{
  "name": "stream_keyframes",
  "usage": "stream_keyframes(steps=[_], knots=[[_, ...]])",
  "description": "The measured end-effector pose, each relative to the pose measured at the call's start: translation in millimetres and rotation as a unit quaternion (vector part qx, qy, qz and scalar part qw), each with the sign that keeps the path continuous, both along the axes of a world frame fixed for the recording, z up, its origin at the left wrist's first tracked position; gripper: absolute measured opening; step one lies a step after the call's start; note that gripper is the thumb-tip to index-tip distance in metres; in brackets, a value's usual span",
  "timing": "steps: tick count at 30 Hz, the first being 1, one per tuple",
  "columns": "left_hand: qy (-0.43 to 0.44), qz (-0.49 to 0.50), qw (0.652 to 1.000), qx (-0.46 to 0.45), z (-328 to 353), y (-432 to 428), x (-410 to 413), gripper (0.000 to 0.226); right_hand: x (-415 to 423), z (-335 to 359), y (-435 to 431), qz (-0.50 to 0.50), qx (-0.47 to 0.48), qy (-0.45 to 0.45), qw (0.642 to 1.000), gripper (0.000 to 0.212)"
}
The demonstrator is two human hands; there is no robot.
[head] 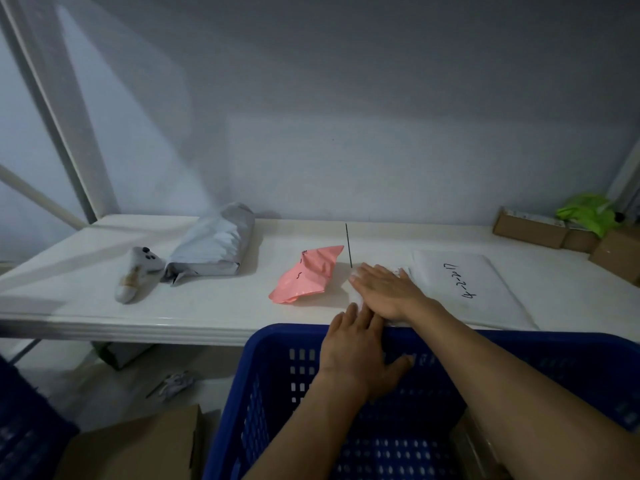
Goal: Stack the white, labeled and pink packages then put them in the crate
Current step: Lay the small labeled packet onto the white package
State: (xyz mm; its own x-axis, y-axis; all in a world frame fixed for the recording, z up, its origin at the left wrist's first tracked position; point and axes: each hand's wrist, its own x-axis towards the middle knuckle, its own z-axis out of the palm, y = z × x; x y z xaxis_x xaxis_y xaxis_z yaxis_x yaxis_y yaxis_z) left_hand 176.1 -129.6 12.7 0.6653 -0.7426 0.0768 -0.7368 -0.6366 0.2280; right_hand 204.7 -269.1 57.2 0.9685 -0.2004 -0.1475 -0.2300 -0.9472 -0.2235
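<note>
A crumpled pink package (308,275) lies in the middle of the white shelf (86,306). To its right, my right hand (388,292) rests flat, palm down, on a small white package (356,297), which it mostly hides. Further right lies a flat white package with handwritten numbers as a label (464,289). My left hand (353,355) reaches over the far rim of the blue crate (277,341), and its fingertips touch the near edge of the small white package. The crate stands right below the shelf's front edge.
A grey bagged parcel (211,247) and a small white wrapped item (136,271) lie on the shelf's left part. Brown cartons (530,230) and a green bag (585,209) fill the far right corner. A cardboard box (138,445) sits on the floor left of the crate.
</note>
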Motion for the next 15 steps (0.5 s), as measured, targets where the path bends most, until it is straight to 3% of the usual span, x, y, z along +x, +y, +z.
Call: stream_keyframes(steps=[3,7,15], knots=[[0.003,-0.005,1.0,0.018,3,0,0,0.094,0,-4,-14,-0.057,0.002,-0.012,0.998,0.068],[0.006,-0.007,1.0,0.005,3,-1,0,0.096,-44,-6,-10,0.008,0.052,-0.051,0.997,0.06],[-0.005,0.003,1.0,0.021,4,0,-2,0.096,-40,-10,-51,-0.037,-0.007,-0.01,0.999,0.063]])
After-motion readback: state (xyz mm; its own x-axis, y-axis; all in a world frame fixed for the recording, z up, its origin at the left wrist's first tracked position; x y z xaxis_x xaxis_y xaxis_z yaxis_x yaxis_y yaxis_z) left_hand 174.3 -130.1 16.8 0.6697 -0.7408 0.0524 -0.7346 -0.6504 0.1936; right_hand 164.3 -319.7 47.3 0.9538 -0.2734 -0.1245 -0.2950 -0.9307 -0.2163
